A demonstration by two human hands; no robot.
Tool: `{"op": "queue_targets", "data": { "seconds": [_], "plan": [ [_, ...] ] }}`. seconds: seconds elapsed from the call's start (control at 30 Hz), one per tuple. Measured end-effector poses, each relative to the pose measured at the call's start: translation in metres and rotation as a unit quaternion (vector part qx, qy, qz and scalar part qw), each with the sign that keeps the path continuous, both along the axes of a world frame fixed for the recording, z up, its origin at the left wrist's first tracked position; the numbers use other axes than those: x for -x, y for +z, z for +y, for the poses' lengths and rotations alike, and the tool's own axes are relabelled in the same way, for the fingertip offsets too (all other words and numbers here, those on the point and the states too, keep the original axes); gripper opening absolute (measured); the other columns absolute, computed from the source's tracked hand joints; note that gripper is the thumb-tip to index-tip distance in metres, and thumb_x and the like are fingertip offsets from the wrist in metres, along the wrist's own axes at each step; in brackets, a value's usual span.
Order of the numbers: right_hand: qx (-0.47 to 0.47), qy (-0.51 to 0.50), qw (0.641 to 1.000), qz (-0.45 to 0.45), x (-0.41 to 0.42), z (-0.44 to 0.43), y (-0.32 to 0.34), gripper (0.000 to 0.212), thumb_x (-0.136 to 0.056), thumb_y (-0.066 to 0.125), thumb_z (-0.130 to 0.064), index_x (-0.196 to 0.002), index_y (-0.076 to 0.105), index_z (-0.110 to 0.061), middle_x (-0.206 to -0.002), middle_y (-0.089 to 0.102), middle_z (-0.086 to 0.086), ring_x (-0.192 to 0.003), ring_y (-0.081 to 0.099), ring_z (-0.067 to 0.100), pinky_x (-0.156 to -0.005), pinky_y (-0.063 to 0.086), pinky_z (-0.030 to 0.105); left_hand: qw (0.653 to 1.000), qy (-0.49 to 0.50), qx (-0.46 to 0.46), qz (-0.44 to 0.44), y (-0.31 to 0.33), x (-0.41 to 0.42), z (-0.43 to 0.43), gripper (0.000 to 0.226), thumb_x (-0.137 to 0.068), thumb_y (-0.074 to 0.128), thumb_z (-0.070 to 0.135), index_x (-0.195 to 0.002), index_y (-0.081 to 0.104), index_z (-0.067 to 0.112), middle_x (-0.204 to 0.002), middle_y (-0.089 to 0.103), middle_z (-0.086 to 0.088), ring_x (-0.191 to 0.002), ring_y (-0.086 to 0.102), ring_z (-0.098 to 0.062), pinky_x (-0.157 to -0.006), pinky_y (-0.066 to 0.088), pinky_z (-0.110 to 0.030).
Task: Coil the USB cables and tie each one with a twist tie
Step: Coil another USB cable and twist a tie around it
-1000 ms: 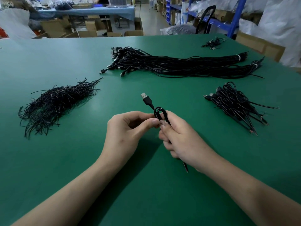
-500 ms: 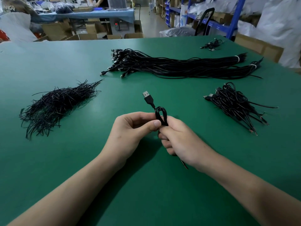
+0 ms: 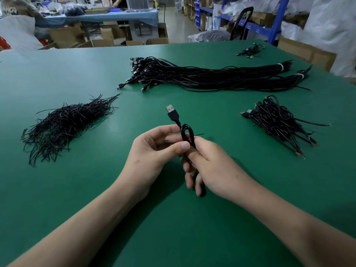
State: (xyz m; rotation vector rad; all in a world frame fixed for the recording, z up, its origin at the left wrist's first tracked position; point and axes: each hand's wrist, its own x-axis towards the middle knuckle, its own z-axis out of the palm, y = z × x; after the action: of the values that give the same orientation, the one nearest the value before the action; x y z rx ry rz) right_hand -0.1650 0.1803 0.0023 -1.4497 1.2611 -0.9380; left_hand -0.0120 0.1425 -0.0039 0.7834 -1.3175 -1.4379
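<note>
A black USB cable (image 3: 186,134) is folded into a narrow coil above the green table (image 3: 192,228), its plug (image 3: 172,112) sticking up and away from me. My right hand (image 3: 210,166) grips the lower part of the coil in curled fingers. My left hand (image 3: 154,151) pinches the coil just below its top loop with thumb and fingers. A thin black twist tie end (image 3: 199,134) pokes out to the right beside the loop. Most of the coil is hidden inside my right hand.
A pile of black twist ties (image 3: 63,126) lies at the left. Long bundles of uncoiled USB cables (image 3: 212,78) stretch across the far middle. A heap of coiled, tied cables (image 3: 279,124) sits at the right. A small cable cluster (image 3: 250,52) lies far right.
Both hands have lifted the coil slightly toward the table's far side. A thin tie end now shows beside the loop, and the wire end below my right hand is no longer visible.
</note>
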Motion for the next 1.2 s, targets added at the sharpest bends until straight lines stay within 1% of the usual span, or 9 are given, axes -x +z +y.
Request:
{"op": "queue_targets", "data": {
  "seconds": [0.13, 0.33, 0.5, 0.63, 0.73, 0.83, 1.0, 1.1, 1.2],
  "plan": [
    [0.041, -0.017, 0.994, 0.101, 0.003, -0.001, -0.001, 0.023, -0.106, 0.038, -0.022, -0.094, 0.057, -0.025, -0.058, 0.052, -0.015, -0.044, 0.041, 0.003, -0.043, 0.033, 0.024, 1.000, 0.015, 0.001, 0.004, 0.000, 0.003, 0.001, 0.042, -0.065, 0.081, 0.015, -0.105, 0.071, 0.004, -0.093, 0.078, -0.010, -0.074, 0.069, -0.015, -0.072, 0.054, -0.023],
    [0.065, -0.025, 0.980, 0.184, 0.000, 0.000, -0.002, 0.020, -0.102, 0.039, -0.034, -0.097, 0.058, -0.033, -0.073, 0.059, -0.016, -0.061, 0.052, -0.006, -0.056, 0.035, 0.024, 1.000, 0.019, 0.008, -0.012, -0.001, 0.005, 0.003, 0.040, -0.068, 0.079, 0.013, -0.108, 0.074, 0.010, -0.089, 0.078, -0.003, -0.080, 0.069, -0.008, -0.071, 0.053, -0.018],
    [-0.007, 0.010, 0.996, 0.085, 0.004, -0.004, -0.001, 0.013, -0.082, 0.042, -0.038, -0.081, 0.055, -0.037, -0.052, 0.044, -0.017, -0.050, 0.036, 0.004, -0.053, 0.028, 0.027, 1.000, 0.006, 0.015, -0.019, -0.001, 0.005, 0.004, 0.028, -0.070, 0.079, 0.015, -0.098, 0.077, 0.015, -0.083, 0.075, -0.001, -0.075, 0.067, -0.008, -0.070, 0.053, -0.017],
    [-0.092, 0.064, 0.992, -0.061, 0.010, -0.005, 0.003, 0.019, -0.082, 0.041, -0.017, -0.100, 0.048, -0.018, -0.067, 0.031, -0.006, -0.054, 0.025, 0.007, -0.045, 0.022, 0.023, 0.999, 0.002, 0.029, -0.024, 0.000, 0.005, 0.003, 0.018, -0.073, 0.077, 0.016, -0.091, 0.078, 0.015, -0.077, 0.070, -0.001, -0.069, 0.063, -0.007, -0.065, 0.050, -0.016],
    [-0.131, 0.101, 0.968, -0.191, 0.016, -0.005, 0.007, 0.033, -0.082, 0.042, -0.013, -0.112, 0.056, -0.010, -0.071, 0.039, -0.004, -0.057, 0.026, 0.009, -0.048, 0.021, 0.023, 0.999, 0.012, 0.031, -0.003, 0.000, 0.003, 0.001, 0.017, -0.075, 0.076, 0.014, -0.092, 0.076, 0.013, -0.076, 0.069, 0.000, -0.068, 0.065, -0.006, -0.065, 0.050, -0.014],
    [-0.153, 0.119, 0.942, -0.275, 0.019, -0.004, 0.009, 0.027, -0.097, 0.034, -0.009, -0.113, 0.055, -0.005, -0.074, 0.042, -0.001, -0.060, 0.028, 0.010, -0.053, 0.022, 0.026, 0.999, 0.016, 0.027, 0.012, 0.002, 0.002, 0.001, 0.017, -0.074, 0.080, 0.019, -0.092, 0.080, 0.020, -0.082, 0.067, -0.008, -0.073, 0.069, -0.010, -0.070, 0.053, -0.016],
    [-0.180, 0.138, 0.919, -0.323, 0.019, -0.005, 0.010, 0.032, -0.099, 0.032, -0.019, -0.118, 0.054, -0.005, -0.076, 0.039, -0.001, -0.062, 0.028, 0.011, -0.055, 0.023, 0.027, 0.999, 0.016, 0.028, 0.017, 0.001, 0.002, -0.001, 0.017, -0.078, 0.077, 0.016, -0.094, 0.079, 0.023, -0.084, 0.068, -0.006, -0.080, 0.071, -0.013, -0.076, 0.055, -0.021],
    [-0.176, 0.133, 0.921, -0.320, 0.020, -0.006, 0.008, 0.045, -0.102, 0.034, -0.020, -0.134, 0.051, 0.005, -0.075, 0.040, -0.001, -0.062, 0.029, 0.011, -0.055, 0.023, 0.027, 0.999, 0.019, 0.026, 0.017, 0.001, 0.001, -0.002, 0.018, -0.079, 0.076, 0.014, -0.093, 0.079, 0.024, -0.083, 0.068, -0.006, -0.080, 0.071, -0.014, -0.076, 0.055, -0.021],
    [-0.163, 0.137, 0.922, -0.324, 0.020, -0.005, 0.007, 0.038, -0.105, 0.040, -0.019, -0.132, 0.055, 0.004, -0.077, 0.044, 0.000, -0.063, 0.032, 0.011, -0.054, 0.026, 0.024, 0.999, 0.016, 0.022, 0.017, 0.002, 0.001, -0.002, 0.020, -0.078, 0.077, 0.015, -0.095, 0.079, 0.026, -0.085, 0.064, -0.014, -0.077, 0.070, -0.016, -0.075, 0.056, -0.022]
  ]
}}
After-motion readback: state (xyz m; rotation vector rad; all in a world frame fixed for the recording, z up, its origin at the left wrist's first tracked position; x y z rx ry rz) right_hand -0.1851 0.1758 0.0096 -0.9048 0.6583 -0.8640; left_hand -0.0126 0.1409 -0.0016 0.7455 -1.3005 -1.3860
